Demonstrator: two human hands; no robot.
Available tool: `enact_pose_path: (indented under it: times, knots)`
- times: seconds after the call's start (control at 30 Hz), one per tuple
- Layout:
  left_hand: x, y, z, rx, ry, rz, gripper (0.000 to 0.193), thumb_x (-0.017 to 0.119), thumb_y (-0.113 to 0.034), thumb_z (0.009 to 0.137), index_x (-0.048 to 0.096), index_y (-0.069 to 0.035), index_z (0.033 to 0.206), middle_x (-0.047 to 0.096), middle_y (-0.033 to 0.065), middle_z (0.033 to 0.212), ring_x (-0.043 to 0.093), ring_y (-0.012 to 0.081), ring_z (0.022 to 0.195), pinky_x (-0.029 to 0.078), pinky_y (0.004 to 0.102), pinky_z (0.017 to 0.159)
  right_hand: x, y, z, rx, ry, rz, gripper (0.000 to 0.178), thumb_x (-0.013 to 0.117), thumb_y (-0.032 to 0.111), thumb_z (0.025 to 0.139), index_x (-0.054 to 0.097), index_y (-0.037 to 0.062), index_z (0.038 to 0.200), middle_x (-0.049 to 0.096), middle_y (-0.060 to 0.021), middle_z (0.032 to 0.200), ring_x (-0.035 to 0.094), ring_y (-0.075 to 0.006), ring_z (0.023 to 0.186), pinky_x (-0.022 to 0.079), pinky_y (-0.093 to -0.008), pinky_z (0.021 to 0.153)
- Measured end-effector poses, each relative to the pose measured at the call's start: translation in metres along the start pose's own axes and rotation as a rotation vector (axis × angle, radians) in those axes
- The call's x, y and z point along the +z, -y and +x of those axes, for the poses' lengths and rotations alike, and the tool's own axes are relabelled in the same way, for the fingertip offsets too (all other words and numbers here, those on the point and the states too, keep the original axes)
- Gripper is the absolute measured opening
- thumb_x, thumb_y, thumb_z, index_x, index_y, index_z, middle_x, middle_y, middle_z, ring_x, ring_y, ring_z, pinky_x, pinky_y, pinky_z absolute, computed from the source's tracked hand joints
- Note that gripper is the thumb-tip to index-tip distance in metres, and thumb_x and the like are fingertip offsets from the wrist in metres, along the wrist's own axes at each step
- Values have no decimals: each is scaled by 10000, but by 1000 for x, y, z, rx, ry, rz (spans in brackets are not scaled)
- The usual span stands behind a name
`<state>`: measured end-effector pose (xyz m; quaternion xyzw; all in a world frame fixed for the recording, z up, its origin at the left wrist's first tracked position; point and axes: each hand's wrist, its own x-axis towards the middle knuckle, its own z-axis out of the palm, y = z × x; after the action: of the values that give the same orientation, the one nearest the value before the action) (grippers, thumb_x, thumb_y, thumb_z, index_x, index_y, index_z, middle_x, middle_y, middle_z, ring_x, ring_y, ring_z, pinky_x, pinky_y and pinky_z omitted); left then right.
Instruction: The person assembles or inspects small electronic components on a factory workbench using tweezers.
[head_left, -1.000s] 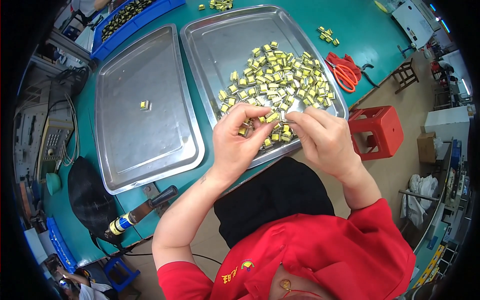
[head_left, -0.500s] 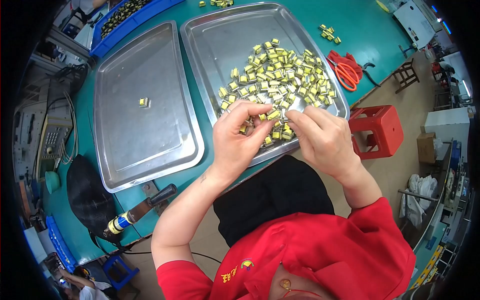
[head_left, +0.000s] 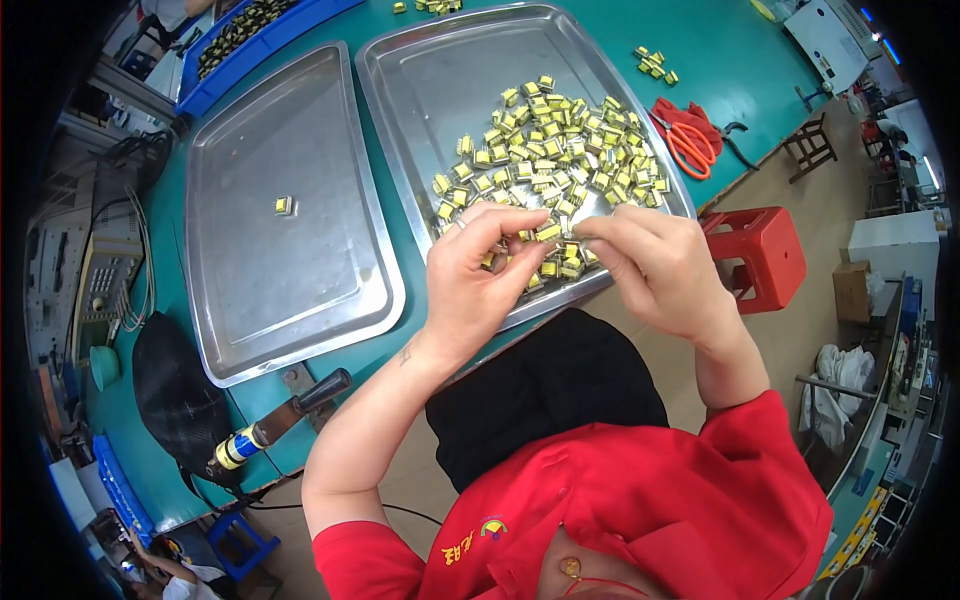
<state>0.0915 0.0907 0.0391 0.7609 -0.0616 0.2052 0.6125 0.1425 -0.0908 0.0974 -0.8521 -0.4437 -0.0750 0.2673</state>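
Trays (head_left: 300, 300) brushed shiny metal; table (head_left: 720, 50) smooth matt green; stool (head_left: 765, 250) glossy red plastic.

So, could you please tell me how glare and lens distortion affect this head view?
Head view: fisheye bends the edges of the left tray and right tray toward a black rim; soft overhead glare washes both steel trays; the yellow parts and both hands, left hand and right hand, stay sharp.

A short-sleeved red shirt (head_left: 640, 500) with a small yellow chest emblem. Black trousers or perhaps an apron (head_left: 545, 395) cover the lap. Both forearms are bare.
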Motion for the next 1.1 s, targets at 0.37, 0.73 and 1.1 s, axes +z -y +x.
enact_pose_path:
  times: [0.37, 0.73, 1.1]
  knots:
    - [0, -6, 0, -95, -15, 55, 220, 700, 33, 711, 624, 4, 915, 599, 48, 843, 527, 82, 665, 417, 201, 607, -10, -74, -76, 453, -417, -82, 301, 514, -25, 839, 576, 38, 1127, 539, -85, 724, 519, -142, 629, 425, -278, 587]
    - [4, -9, 1, -207, -33, -5, 225, 687, 67, 721, 610, 5, 923, 551, 13, 849, 470, 40, 652, 373, 165, 582, -30, -166, -81, 593, -346, -432, 344, 497, 52, 864, 597, 201, 1158, 502, -93, 811, 544, -242, 736, 453, -352, 630]
    - [3, -7, 1, -198, -9, -5, 224, 676, 70, 728, 599, 11, 929, 543, 18, 852, 461, 42, 649, 367, 165, 587, -49, -154, -79, 634, 172, -746, 601, 469, -19, 760, 467, 263, 1291, 508, -86, 807, 571, -251, 795, 498, -386, 609]
